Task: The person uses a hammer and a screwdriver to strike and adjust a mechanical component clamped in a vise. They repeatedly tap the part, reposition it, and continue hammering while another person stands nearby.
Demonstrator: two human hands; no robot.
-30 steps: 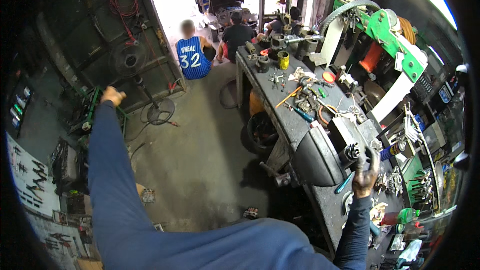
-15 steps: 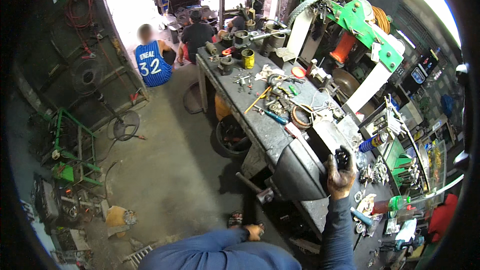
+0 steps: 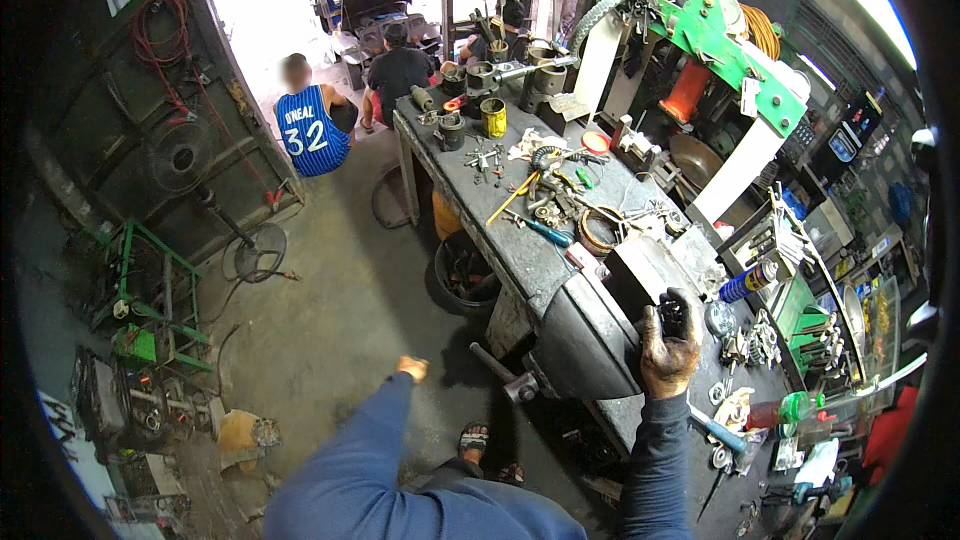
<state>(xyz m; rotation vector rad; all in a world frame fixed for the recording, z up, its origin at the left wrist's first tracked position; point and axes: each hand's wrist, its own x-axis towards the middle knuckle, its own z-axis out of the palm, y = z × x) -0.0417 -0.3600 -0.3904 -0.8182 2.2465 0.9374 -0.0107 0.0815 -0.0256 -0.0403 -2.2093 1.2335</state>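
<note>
My right hand (image 3: 672, 355), its fingers blackened with grease, is curled round a small dark metal part (image 3: 673, 317). It is raised over the workbench, beside the large dark grey bench vise (image 3: 585, 345). The part's exact kind is hard to make out. My left hand (image 3: 412, 369) hangs out over the floor, left of the vise handle (image 3: 492, 364). Its fingers look curled in, and whatever they may hold is hidden. The vise sits at the near edge of the workbench (image 3: 560, 285).
Tools, a screwdriver (image 3: 542, 228), a yellow can (image 3: 493, 118) and metal parts crowd the bench. A spray can (image 3: 748, 281) stands right of my hand. Under the bench is a black tub (image 3: 466, 275). Several people crouch at the doorway, one in a blue jersey (image 3: 312, 135).
My left hand has swung forward and left, away from my feet. My right hand, still round the dark part, has shifted slightly left. The view has tilted a little.
</note>
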